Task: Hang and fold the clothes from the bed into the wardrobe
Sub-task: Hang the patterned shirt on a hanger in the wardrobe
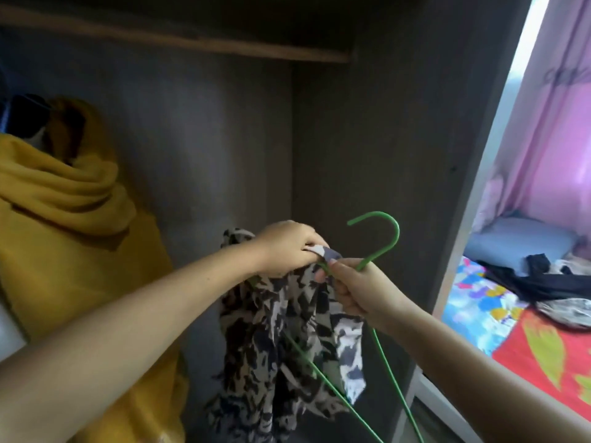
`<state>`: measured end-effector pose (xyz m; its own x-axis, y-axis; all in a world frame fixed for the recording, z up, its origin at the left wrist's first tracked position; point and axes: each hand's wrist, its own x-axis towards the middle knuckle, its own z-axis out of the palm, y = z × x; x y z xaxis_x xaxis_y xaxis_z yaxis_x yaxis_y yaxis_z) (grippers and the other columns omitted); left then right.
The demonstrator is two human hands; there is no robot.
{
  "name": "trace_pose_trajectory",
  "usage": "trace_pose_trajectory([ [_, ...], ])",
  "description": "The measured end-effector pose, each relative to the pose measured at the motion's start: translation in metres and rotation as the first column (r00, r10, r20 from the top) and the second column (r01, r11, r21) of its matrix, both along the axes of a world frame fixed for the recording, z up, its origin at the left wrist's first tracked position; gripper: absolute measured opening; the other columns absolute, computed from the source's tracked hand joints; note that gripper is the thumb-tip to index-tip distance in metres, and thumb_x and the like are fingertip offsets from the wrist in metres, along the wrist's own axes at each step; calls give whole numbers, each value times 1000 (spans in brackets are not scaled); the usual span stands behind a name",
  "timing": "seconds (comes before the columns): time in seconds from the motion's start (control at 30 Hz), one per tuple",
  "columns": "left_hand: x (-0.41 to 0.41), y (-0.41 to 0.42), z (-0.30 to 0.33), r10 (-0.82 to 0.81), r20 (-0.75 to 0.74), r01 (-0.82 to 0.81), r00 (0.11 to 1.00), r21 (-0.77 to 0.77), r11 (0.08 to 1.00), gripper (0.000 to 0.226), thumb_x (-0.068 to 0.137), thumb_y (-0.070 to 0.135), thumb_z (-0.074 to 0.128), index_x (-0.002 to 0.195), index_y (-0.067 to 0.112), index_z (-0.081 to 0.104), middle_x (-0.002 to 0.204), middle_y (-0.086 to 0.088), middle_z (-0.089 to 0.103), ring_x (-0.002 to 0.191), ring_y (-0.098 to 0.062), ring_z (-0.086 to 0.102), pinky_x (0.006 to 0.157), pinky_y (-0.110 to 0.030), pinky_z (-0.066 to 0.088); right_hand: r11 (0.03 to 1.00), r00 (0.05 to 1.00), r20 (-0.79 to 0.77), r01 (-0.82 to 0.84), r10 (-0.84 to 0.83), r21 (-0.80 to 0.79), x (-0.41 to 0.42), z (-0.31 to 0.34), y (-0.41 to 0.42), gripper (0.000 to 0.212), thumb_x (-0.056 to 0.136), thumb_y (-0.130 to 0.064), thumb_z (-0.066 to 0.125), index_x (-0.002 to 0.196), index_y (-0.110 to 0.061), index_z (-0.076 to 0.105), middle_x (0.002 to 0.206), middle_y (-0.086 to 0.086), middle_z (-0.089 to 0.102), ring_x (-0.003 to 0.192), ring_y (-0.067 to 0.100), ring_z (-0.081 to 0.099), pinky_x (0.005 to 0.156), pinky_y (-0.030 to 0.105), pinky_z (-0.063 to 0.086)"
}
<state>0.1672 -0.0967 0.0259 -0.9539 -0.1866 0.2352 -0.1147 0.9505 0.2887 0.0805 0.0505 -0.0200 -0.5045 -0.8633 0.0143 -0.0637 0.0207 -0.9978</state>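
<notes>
The patterned garment (pixel 281 340) is bunched at the neck of the green hanger (pixel 380 238) rather than spread over its shoulders, so the likeliest trouble, as I judge it, is the cloth sliding off one wire arm once it is lifted toward the rail (pixel 179 43), or the hook catching loose fabric and twisting the whole thing. A one-sided drape would also tip the hanger and drop the garment to the wardrobe floor. The left hand (pixel 287 244) reaches in from the lower left, knuckles up, fingers curled, its grip pinching a fold of the garment at the top. The right hand (pixel 358 289) comes up from the lower right with its grip closed round the hanger just below the hook, thumb pressed near the cloth; the two hands almost touch. The garment hangs inside the open wardrobe, right of a yellow garment (pixel 64 219) already there. More clothes (pixel 543 279) lie on the bed (pixel 511 346) at the right.
</notes>
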Motion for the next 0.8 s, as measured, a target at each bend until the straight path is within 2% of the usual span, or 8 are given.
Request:
trace_pose_trajectory([
  [0.1, 7, -10, 10, -18, 90, 32, 996, -154, 988, 32, 92, 39, 55, 123, 32, 61, 112, 7, 53, 108, -8, 44, 96, -27, 34, 994, 993, 117, 35, -24, -99, -3, 5, 2, 30, 102, -12, 38, 87, -4, 63, 51, -6, 21, 38, 5, 17, 35, 12, 14],
  [0.17, 10, -15, 12, -47, 128, 70, 991, -183, 981, 23, 94, 37, 55, 112, 27, 62, 105, 9, 59, 101, -7, 51, 94, -31, 38, 990, 991, 129, -20, 38, -138, -3, 5, 4, 25, 100, -11, 43, 92, -4, 65, 51, -8, 22, 41, 5, 18, 37, 14, 14],
  [0.3, 21, -11, 24, -130, 54, 127, 990, 51, 991, 9, 95, 28, 55, 93, 32, 63, 90, 16, 60, 87, 5, 55, 78, -17, 41, 883, 821, 346, -366, 455, -292, -19, 3, 23, 36, 89, -16, 54, 120, -1, 61, 70, 3, 54, 66, 16, 58, 59, 25, 51],
  [0.4, 29, -14, 37, -122, 10, 118, 992, 184, 976, 11, 94, 26, 59, 96, 34, 66, 98, 2, 67, 93, -10, 60, 84, -25, 45, 907, 798, 431, -373, 421, -195, -51, -10, 38, 42, 89, -20, 57, 130, -8, 59, 95, 7, 68, 95, 19, 67, 80, 39, 56],
  [0.53, 31, -13, 45, -149, 7, 142, 989, 261, 955, 9, 91, 29, 61, 94, 26, 69, 88, -4, 66, 78, -8, 58, 74, -19, 46, 951, 961, -32, -265, 273, 159, -44, -53, 25, 40, 92, -22, 63, 130, -18, 53, 108, 1, 70, 99, 13, 67, 86, 32, 55],
  [0.67, 26, -10, 39, -150, -10, 143, 989, 379, 914, 17, 86, 41, 64, 79, 26, 68, 66, 6, 55, 63, 1, 50, 64, -9, 39, 951, 795, -548, -112, 261, 289, -12, -77, -4, 15, 91, -21, 56, 100, -12, 64, 89, -4, 70, 83, 7, 66, 71, 15, 49],
  [0.73, 27, -14, 33, -126, -23, 125, 992, 388, 913, 25, 85, 51, 63, 73, 29, 66, 68, 6, 59, 65, -2, 53, 65, -11, 40, 961, 765, -623, 22, 162, 277, -22, -88, -11, 16, 88, -10, 50, 91, -5, 65, 73, -5, 64, 61, -1, 57, 55, 8, 40],
  [0.8, 31, -22, 27, -78, -45, 89, 996, 400, 912, 30, 83, 50, 64, 74, 22, 66, 71, 0, 60, 64, -3, 53, 64, -11, 41, 952, 774, -631, 146, 59, 268, -45, -102, -12, 16, 82, -12, 49, 79, -7, 64, 70, -3, 63, 58, 1, 53, 57, 15, 48],
])
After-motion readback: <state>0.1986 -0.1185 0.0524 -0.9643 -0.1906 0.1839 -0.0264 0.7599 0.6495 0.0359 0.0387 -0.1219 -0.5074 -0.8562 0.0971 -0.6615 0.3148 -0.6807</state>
